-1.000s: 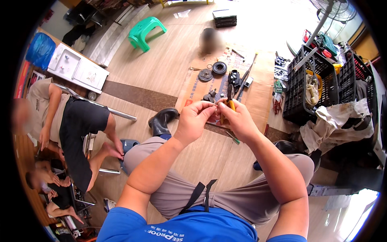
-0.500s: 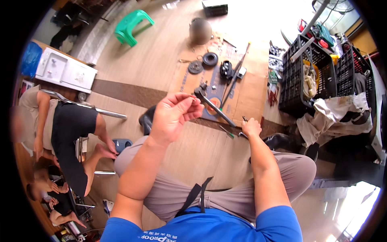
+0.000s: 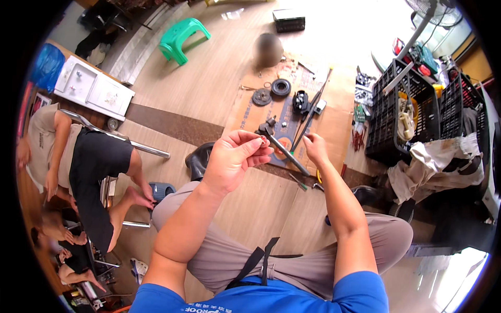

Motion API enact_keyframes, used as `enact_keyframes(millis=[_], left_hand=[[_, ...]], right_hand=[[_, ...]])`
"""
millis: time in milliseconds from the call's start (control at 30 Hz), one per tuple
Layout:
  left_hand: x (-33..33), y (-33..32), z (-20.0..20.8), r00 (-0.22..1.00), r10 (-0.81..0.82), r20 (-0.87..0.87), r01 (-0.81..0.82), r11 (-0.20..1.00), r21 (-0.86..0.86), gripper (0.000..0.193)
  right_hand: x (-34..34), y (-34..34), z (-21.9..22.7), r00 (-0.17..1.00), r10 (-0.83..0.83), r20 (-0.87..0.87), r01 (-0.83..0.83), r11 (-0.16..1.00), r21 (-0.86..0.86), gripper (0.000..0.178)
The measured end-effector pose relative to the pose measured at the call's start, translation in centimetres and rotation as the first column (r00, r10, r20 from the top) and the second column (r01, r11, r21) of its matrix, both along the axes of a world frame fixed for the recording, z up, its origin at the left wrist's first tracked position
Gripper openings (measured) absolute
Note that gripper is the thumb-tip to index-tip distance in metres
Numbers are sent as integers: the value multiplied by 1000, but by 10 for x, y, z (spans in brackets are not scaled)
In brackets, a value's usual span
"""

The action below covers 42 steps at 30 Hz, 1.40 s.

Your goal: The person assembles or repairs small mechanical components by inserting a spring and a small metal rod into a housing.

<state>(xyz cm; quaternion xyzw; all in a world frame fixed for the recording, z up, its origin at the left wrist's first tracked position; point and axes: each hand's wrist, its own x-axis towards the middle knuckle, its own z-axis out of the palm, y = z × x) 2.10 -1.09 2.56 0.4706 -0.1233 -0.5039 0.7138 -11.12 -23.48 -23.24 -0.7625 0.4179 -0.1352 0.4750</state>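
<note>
My left hand (image 3: 237, 159) is raised above the near edge of a cardboard sheet (image 3: 334, 125). Its thumb and fingers pinch a tiny red piece (image 3: 264, 141) whose kind I cannot make out. Over the sheet's near right part is my right hand (image 3: 316, 150), fingers drawn together; anything between them is hidden. Below it a yellow curved handle (image 3: 319, 177) shows by the forearm. Between my hands lies a grey metal tube (image 3: 289, 153) with a bulky dark head. Farther up the sheet are a black ring (image 3: 281, 87), a grey toothed disc (image 3: 262, 97) and a black part (image 3: 300, 102).
Black plastic crates (image 3: 399, 117) hold tools at right, with pale cloth (image 3: 443, 164) draped beside them. A green stool (image 3: 185, 39) stands far left. A seated person (image 3: 99, 167) is at left, near a white basin unit (image 3: 94, 88). Small tools (image 3: 359, 128) line the sheet's right side.
My right hand has moved away from me over the cardboard, and the dark-tipped tool at its fingers no longer shows there. My left hand keeps its pinch. The whole view has shifted slightly.
</note>
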Motion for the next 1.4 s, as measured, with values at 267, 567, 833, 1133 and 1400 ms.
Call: enact_keyframes(millis=[267, 567, 833, 1133, 1400], left_hand=[[-2, 8, 16, 959, 135, 248, -139, 990, -4, 11], [-20, 0, 18, 909, 158, 385, -184, 982, 33, 12], [-20, -2, 17, 797, 220, 562, -253, 967, -19, 13], [-20, 0, 26, 800, 157, 579, -217, 975, 36, 14], [-16, 4, 28, 911, 140, 389, -179, 982, 65, 14]], right_hand=[[37, 60, 268, 871, 249, 424, -382, 886, 264, 18], [-3, 108, 260, 865, 113, 489, -218, 962, 163, 16], [13, 113, 277, 872, 154, 465, -212, 974, 75, 16], [16, 104, 273, 867, 231, 442, -223, 972, -71, 16], [14, 106, 280, 885, 151, 440, -262, 943, 203, 19]])
